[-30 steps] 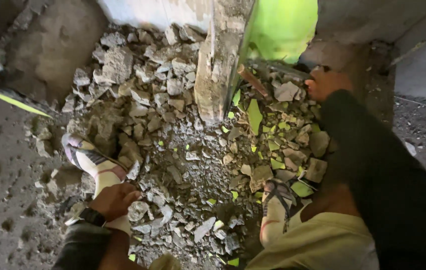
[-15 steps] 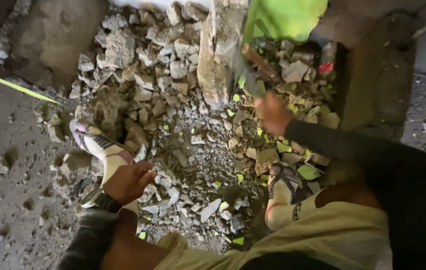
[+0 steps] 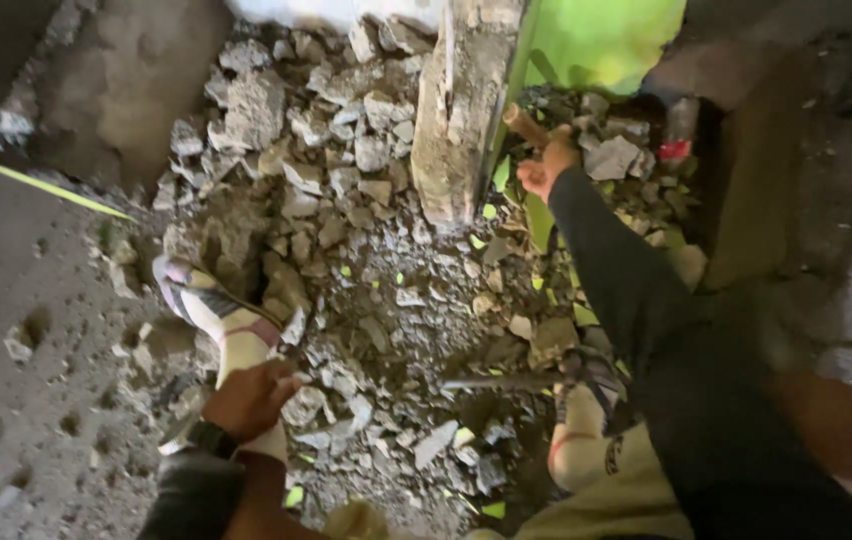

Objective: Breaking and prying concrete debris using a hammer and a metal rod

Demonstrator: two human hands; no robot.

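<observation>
1. Nearest, the left hand (image 3: 251, 398) curls loosely, fingers folded, resting against the pale sock on the left foot (image 3: 208, 308) at the near edge of the rubble (image 3: 346, 250). It pinches nothing I can make out.
2. Just beyond the right foot (image 3: 586, 400), a thin metal rod (image 3: 506, 382) lies flat on the debris, running left to right.
3. Farther out, the right arm stretches forward and the right hand (image 3: 546, 165) closes around a wooden handle (image 3: 524, 125).
4. That handle slants up and left toward the concrete post (image 3: 461, 110), just beside it. Its head I cannot see.
5. The right hand is the one on it; the left sits well apart, low and near.
</observation>
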